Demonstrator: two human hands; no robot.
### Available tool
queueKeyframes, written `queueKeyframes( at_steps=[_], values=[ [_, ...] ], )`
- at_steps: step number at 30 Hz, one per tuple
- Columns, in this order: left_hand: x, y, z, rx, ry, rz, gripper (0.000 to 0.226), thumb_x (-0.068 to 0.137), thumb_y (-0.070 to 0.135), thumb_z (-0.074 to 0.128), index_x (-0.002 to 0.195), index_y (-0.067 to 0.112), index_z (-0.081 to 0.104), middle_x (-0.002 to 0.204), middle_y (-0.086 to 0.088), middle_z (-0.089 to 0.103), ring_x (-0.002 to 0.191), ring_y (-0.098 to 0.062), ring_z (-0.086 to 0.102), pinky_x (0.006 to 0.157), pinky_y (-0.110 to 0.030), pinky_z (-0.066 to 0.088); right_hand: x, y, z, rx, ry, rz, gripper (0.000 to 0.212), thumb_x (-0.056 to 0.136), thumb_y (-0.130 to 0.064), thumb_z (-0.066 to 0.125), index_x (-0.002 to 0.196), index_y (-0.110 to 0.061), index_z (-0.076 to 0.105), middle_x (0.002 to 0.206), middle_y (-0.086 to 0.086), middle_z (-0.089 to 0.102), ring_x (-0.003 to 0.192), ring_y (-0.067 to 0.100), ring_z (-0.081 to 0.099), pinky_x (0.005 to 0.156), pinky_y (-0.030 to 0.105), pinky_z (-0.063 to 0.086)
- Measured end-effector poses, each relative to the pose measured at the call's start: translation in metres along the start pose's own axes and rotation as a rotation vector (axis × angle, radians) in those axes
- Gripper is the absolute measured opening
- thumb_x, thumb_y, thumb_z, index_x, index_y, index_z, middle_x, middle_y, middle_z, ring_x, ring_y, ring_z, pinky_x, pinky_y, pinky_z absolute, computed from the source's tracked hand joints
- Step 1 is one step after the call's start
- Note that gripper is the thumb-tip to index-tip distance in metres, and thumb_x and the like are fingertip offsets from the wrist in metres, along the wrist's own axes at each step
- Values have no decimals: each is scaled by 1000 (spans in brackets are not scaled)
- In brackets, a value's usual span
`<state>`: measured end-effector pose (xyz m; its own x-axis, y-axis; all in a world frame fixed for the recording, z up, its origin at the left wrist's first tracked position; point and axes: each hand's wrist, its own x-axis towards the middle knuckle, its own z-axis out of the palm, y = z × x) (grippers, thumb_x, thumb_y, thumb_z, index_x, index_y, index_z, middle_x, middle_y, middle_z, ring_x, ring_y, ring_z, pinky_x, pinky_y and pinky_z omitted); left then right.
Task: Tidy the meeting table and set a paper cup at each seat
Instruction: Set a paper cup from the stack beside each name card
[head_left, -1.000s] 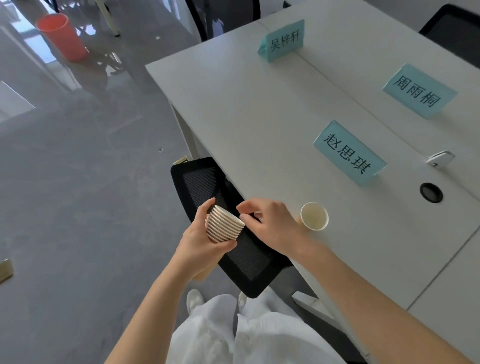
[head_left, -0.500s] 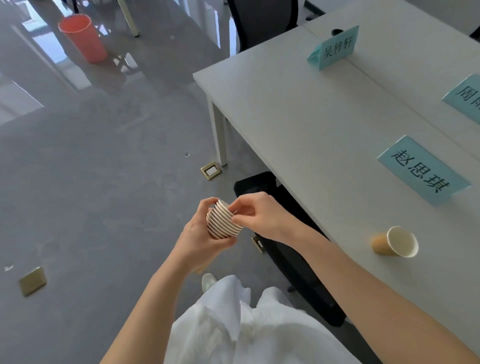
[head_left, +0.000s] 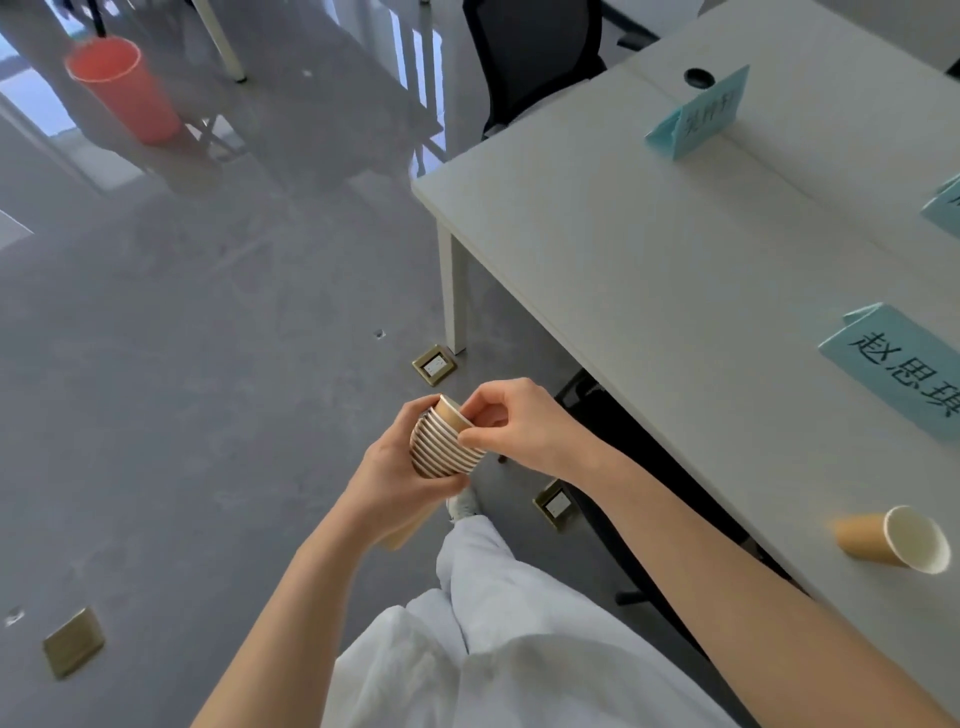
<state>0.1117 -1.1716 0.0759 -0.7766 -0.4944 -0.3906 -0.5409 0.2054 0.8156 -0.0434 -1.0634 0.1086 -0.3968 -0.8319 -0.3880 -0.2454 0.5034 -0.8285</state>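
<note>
The left hand (head_left: 395, 480) wraps around a nested stack of paper cups (head_left: 441, 441), fingers curled about its lower part so the rims tilt up and to the right. That tilt offers the top rim to the right hand (head_left: 511, 423), whose thumb and forefinger pinch the edge of the topmost cup (head_left: 451, 413), which sits slightly raised from the rest. The grip looks meant to peel one cup free while the left hand keeps the others from coming with it. Both hands work in the air over the floor, just left of the worktop (head_left: 649, 291), not above it.

One paper cup (head_left: 893, 538) already stands on the worktop at the near right, close to the blue name card (head_left: 898, 364) at that seat. A farther name card (head_left: 701, 111) stands near the far corner with no cup beside it, so that seat probably gets the cup being freed. A third card (head_left: 945, 205) shows only as an edge at the right.

The worktop is pale grey and matte, with a seam along its length and a round cable hole (head_left: 698, 78) at the far end. A black chair (head_left: 530, 57) sits at the far side. The floor is glossy grey with brass floor sockets (head_left: 434, 365) set in it, and a red bin (head_left: 124, 88) stands at the far left.
</note>
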Motion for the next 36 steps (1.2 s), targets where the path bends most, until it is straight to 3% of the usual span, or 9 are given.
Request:
queueKeyframes(
  at_steps=[7, 11, 14, 20, 25, 30, 36],
  values=[
    [108, 18, -72, 11, 7, 14, 76, 65, 20, 85, 123, 49, 45, 98, 14, 64, 86, -4, 64, 76, -31, 57, 114, -31, -37, 123, 14, -7, 17, 84, -12, 68, 101, -13, 69, 95, 0, 74, 91, 9, 70, 86, 29, 57],
    [175, 35, -120, 61, -3, 12, 76, 62, 22, 85, 121, 50, 45, 101, 12, 63, 91, -11, 64, 78, -39, 58, 185, -56, -70, 128, 72, -19, 14, 85, -11, 67, 97, -16, 69, 95, 0, 74, 91, 11, 70, 88, 34, 57],
    [215, 46, -147, 76, 12, 19, 76, 61, 25, 85, 121, 49, 45, 101, 10, 63, 91, -15, 64, 77, -41, 58, 226, -72, -93, 123, 111, -21, 13, 85, -11, 68, 98, -14, 68, 96, 1, 73, 92, 12, 69, 89, 30, 56],
    [301, 49, -204, 51, 8, 9, 77, 65, 22, 87, 122, 50, 45, 105, 10, 62, 93, -14, 64, 75, -31, 55, 307, -99, -125, 182, 180, 28, 12, 83, -10, 70, 93, -16, 66, 91, 0, 71, 88, 11, 68, 82, 22, 53],
    [374, 45, -264, 65, 6, 28, 74, 66, 20, 86, 120, 51, 47, 105, 8, 62, 92, -14, 64, 72, -26, 53, 369, -117, -124, 188, 168, 31, 20, 79, -7, 72, 99, -7, 68, 95, 6, 74, 91, 15, 71, 84, 26, 56],
    [457, 51, -331, 128, -89, 75, 76, 67, 19, 86, 125, 48, 45, 105, 7, 61, 91, -12, 63, 69, -21, 49, 447, -150, -126, 245, 337, 68, 19, 83, -10, 71, 101, -5, 67, 96, 6, 72, 92, 15, 70, 83, 27, 56],
    [545, 67, -394, 226, -202, 141, 80, 66, 24, 86, 128, 48, 43, 106, 6, 61, 94, -15, 63, 77, -29, 53, 513, -183, -132, 288, 579, 151, 15, 87, -14, 67, 100, -7, 67, 93, 3, 72, 89, 14, 68, 77, 23, 54]
  ],
)
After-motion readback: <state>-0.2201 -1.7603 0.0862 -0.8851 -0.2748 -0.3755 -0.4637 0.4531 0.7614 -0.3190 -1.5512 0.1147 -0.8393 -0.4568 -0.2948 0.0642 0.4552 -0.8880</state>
